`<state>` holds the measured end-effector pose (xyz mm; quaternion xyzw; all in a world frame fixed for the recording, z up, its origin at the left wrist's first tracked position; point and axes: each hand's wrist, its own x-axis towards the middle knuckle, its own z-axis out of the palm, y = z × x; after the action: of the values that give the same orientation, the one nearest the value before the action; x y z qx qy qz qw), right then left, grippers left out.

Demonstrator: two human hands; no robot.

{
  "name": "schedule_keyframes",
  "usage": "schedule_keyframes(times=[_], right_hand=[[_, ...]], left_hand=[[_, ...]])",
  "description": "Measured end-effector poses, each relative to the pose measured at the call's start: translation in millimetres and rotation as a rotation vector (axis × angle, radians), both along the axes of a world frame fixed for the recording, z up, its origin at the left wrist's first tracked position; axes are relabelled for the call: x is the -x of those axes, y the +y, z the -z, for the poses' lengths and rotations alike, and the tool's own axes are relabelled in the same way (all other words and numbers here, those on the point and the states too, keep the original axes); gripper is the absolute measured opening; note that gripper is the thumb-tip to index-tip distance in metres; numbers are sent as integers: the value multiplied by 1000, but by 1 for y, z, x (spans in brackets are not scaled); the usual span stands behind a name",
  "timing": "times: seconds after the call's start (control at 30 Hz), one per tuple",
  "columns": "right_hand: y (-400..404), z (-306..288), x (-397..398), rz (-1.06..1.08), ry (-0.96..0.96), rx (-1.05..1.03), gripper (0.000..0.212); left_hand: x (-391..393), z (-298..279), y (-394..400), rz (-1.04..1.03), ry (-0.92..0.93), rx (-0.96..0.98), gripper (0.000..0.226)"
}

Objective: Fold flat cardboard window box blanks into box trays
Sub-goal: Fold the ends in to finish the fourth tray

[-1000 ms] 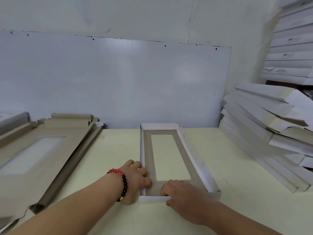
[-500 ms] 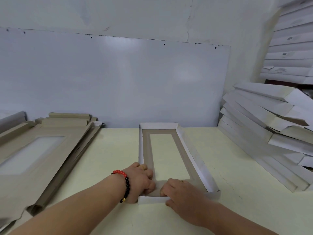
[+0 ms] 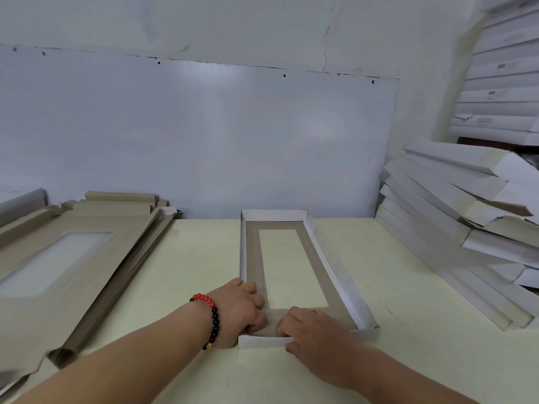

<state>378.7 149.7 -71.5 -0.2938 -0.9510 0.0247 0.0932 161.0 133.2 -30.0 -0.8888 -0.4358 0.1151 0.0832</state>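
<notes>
The box tray point(image 3: 328, 269) is thin cardboard, white and matt on its outer walls, raw grey-brown and dull inside, with a clear film window that shows the surface beneath. The counter point(image 3: 408, 330) is a smooth pale-yellow surface with a faint sheen and a few fine scratches. The flat blanks point(image 3: 73, 252) at left show the same matt brown board. The stacked boxes point(image 3: 455, 199) at right are matt white card. The wall panel point(image 3: 204, 135) looks smooth and slightly glossy. A bracelet point(image 3: 211, 319) has shiny red and black beads.
</notes>
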Motion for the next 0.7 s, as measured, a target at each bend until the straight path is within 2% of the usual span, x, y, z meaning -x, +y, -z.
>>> schedule_keyframes(times=[0.33, 0.7], right_hand=[[-4, -6, 1, -6, -30, 15, 13], [-7, -9, 1, 27, -11, 52, 13]], left_hand=[[-2, 1, 1, 27, 83, 0, 22], [-2, -3, 2, 80, 108, -15, 13]])
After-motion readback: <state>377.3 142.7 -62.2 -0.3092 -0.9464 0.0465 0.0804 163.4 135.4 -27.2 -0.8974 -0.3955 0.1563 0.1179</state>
